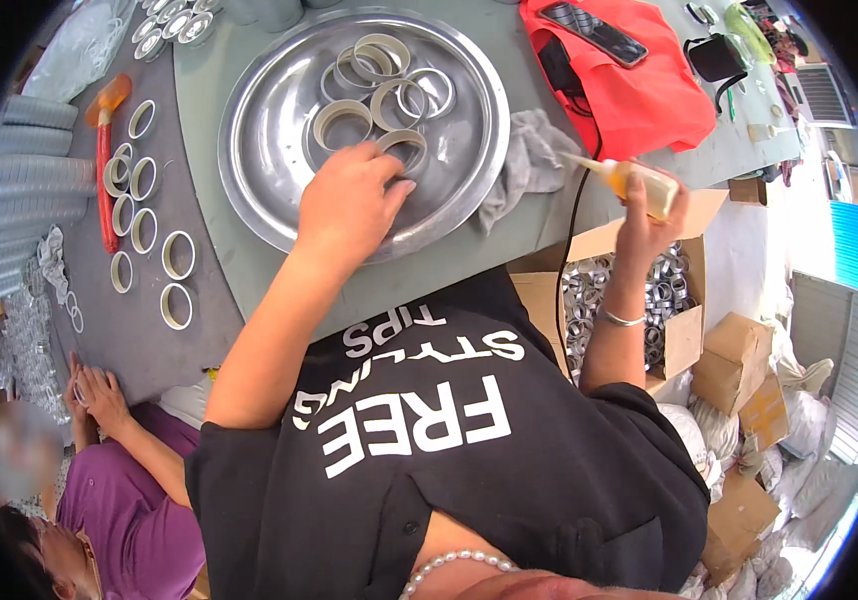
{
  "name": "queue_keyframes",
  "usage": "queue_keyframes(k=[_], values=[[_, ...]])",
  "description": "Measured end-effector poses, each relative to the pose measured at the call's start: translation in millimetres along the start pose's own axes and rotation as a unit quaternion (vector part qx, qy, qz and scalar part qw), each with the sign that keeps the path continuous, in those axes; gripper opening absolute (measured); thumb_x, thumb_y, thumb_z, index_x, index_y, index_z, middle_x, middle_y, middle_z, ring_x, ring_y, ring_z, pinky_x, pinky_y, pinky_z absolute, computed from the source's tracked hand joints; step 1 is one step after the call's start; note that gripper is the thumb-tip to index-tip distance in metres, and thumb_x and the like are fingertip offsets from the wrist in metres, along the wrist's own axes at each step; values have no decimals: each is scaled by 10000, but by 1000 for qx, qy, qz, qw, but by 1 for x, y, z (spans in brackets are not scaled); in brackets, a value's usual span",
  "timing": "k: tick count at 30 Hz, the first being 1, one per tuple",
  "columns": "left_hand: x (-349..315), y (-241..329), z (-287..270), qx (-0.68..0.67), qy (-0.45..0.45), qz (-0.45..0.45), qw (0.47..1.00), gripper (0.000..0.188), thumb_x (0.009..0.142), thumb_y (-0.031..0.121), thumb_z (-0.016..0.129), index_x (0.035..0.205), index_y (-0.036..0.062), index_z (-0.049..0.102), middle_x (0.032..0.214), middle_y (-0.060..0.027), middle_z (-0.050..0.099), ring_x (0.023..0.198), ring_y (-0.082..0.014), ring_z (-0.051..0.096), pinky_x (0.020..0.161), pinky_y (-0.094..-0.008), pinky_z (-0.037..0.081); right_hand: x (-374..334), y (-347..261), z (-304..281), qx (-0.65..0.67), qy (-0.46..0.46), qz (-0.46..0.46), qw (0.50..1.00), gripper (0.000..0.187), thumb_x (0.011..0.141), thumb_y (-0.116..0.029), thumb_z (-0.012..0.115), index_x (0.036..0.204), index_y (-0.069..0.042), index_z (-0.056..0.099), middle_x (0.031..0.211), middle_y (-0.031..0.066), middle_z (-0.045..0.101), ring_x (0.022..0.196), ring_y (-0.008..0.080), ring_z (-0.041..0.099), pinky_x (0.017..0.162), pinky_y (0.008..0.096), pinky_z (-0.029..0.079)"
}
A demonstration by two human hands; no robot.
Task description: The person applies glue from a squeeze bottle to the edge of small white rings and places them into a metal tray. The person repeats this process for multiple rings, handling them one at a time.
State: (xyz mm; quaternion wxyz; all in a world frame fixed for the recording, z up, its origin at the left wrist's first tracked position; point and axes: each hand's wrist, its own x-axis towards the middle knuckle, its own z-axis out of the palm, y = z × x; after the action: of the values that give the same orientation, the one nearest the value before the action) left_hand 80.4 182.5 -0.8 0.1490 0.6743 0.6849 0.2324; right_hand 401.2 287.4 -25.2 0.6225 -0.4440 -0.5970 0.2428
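Observation:
A wide round steel tray (pixel 259 190) lies in front of me, with several short metal rings (pixel 343 124) in its far and middle parts. My left hand (pixel 349 195) reaches over the tray's near side, its fingers bent round the near edge of one metal ring (pixel 404 148). Part of that ring is hidden by the fingertips. To the right, my right hand (pixel 649 215) is raised off the table and closed around a small squeeze bottle (pixel 657 192). The bottle is pale yellow with a thin nozzle, which points left toward the tray.
A grey rag (pixel 529 165) lies right of the tray, beside a red bag (pixel 639 100) with a phone (pixel 594 32) on it. More rings (pixel 144 230) and a red-handled hammer (pixel 106 180) lie left. Below the table's right edge stands a carton of metal parts (pixel 684 345). A co-worker (pixel 129 480) sits left.

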Motion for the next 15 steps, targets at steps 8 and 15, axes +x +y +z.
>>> queue_keyframes(k=[8,15], values=[[-20,-10,-40,-361,-45,-165,917,190,949,213,621,921,27,643,829,-13,622,651,-98,531,619,-234,456,18,-28,-11,369,78,248,892,370,932,-314,626,1081,23,595,1002,169,683,673,180,573,585,266,430],[-131,-64,-83,-595,67,-294,745,315,1029,312,480,860,64,576,768,-28,590,605,-71,507,485,-222,449,-24,-45,35,535,-87,372,753,369,937,-372,614,1089,-37,634,1079,183,682,647,173,565,565,274,450]])
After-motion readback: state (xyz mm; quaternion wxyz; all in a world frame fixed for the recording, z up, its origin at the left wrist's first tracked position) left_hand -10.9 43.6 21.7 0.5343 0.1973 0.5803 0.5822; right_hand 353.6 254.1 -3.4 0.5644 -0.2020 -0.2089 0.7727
